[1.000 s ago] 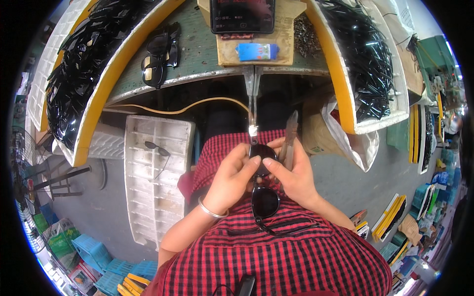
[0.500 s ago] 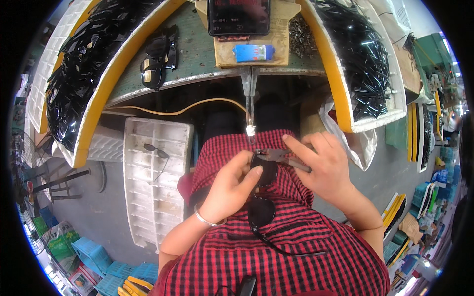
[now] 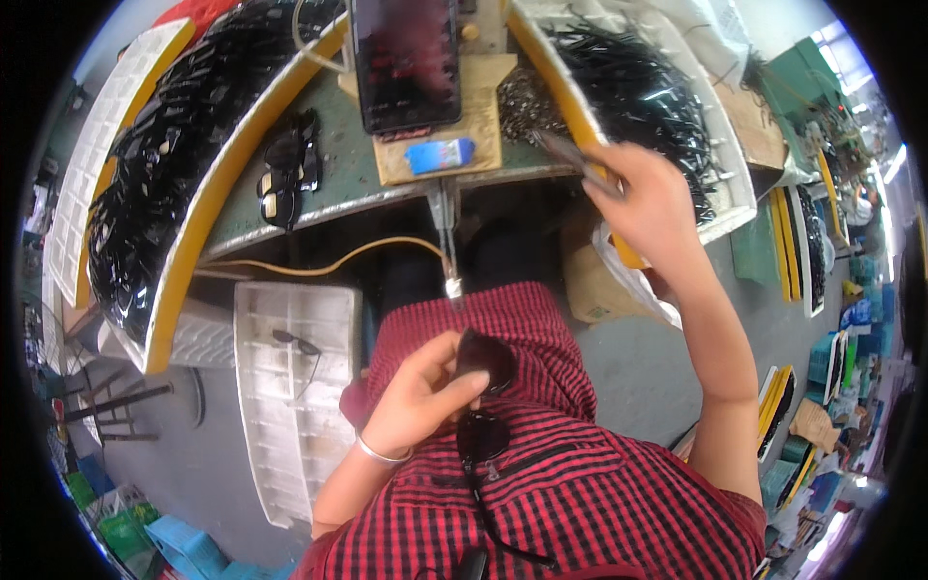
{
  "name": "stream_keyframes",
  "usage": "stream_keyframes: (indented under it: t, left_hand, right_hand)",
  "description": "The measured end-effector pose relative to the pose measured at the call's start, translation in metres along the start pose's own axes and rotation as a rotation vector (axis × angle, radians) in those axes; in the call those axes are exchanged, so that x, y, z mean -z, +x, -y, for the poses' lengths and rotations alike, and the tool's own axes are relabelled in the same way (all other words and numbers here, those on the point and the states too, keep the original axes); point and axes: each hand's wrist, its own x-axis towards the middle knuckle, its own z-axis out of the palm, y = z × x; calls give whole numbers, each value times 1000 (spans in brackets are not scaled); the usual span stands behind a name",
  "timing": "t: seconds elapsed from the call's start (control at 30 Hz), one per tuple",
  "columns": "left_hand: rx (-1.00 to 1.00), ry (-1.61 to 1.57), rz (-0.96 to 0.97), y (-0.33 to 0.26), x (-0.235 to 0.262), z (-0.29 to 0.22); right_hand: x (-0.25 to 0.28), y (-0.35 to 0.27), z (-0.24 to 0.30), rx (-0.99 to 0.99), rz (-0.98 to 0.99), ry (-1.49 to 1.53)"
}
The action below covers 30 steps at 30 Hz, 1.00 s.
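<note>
left hand (image 3: 418, 396) has its fingers curled shut around a pair of dark sunglasses (image 3: 483, 387), thumb pressed on the front of one lens, holding them right against the lap over the red and black checked shirt (image 3: 580, 493). the second lens hangs just below the hand, and one thin arm of the glasses trails down the shirt.

right hand (image 3: 652, 208) is stretched up and out to the bench, fingers closed on a thin flat dark piece (image 3: 570, 159), probably a loose glasses arm but it's too blurry to be sure. it sits right at the edge of the white tray of black parts (image 3: 638, 77), by the yellow rim.

further out: a green bench top (image 3: 348, 188) with a finished pair of black glasses (image 3: 290, 179) lying on it, a dark screen (image 3: 406, 58) on a wooden block, a small blue thing (image 3: 440, 155) just below it. another big tray of black parts (image 3: 159, 164) curves on the left, and an empty white tray (image 3: 290, 387) sits by the left knee.
</note>
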Motion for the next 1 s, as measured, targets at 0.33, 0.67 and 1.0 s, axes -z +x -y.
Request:
stream_keyframes:
  t: [0.33,0.67,1.0]
  left_hand:
    - [-368,-207,170,-19,59,17]
    - [-163,-143,-477,25,37,40]
    - [-467,191,-503,32,29,29]
  right_hand:
    - [-5,5,3,-218,94,468]
    - [-72,-132,71,-624,485,1450]
    - [-89,-95,88,-664,258,1482]
